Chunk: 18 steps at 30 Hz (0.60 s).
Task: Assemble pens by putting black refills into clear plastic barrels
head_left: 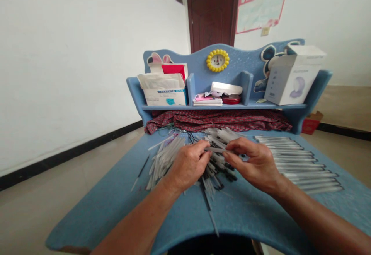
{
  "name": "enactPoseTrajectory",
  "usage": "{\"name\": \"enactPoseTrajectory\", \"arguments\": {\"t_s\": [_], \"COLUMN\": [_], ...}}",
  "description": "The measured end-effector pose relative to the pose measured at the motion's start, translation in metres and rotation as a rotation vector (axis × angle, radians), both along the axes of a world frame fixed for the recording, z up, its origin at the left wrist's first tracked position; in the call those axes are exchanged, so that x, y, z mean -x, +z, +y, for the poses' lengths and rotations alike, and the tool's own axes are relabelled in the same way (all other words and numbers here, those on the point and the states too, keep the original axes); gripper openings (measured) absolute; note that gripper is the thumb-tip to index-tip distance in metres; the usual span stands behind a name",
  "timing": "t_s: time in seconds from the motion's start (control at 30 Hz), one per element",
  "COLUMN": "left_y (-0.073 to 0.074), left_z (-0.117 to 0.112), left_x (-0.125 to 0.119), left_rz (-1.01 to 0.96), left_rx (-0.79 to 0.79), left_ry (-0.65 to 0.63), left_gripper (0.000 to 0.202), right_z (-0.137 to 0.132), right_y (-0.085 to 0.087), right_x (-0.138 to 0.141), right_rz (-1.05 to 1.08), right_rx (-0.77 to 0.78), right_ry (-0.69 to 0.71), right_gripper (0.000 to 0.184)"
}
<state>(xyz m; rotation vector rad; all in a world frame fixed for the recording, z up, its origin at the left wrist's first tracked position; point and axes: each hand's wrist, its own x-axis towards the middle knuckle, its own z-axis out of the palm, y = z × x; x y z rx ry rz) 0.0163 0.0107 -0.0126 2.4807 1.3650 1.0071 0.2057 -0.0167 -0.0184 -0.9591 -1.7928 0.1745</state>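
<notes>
Between the pinching left hand and right hand, a thin, whitish, translucent tube is lying almost level over the pile; nearer than them, blue table is reaching its curved edge.

Soft diffuse light, stretched edges, slight blur

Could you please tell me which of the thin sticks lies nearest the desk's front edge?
The dark-and-pale stick at the middle: its pale tip reaches the curved front edge of the blue desk; the others end farther back.
</notes>
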Motion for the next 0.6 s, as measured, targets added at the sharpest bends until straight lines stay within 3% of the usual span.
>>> {"name": "enactPoseTrajectory", "arguments": {"t_s": [0.13,0.3,0.43,0.6], "left_y": [-0.002,-0.004,0.000,0.011], "left_z": [-0.003,-0.010,-0.009,-0.014], "left_x": [-0.003,-0.008,-0.006,-0.004], "left_rz": [-0.017,-0.047,-0.084,0.397], "left_rx": [-0.057,-0.007,0.044,0.094], "left_ry": [-0.053,-0.167,-0.129,-0.340], "left_gripper": [0.014,0.018,0.032,0.010], "right_z": [-0.001,-0.001,0.004,0.023], "right_y": [-0.001,-0.002,0.001,-0.006], "right_x": [0.004,0.006,-0.002,-0.019], "right_rz": [0.030,0.025,-0.013,-0.254], "right_rx": [-0.010,-0.020,-0.104,-0.169], "right_ry": [0.099,0.168,-0.012,-0.280], "right_gripper": [0.008,0.012,0.009,0.016]}}
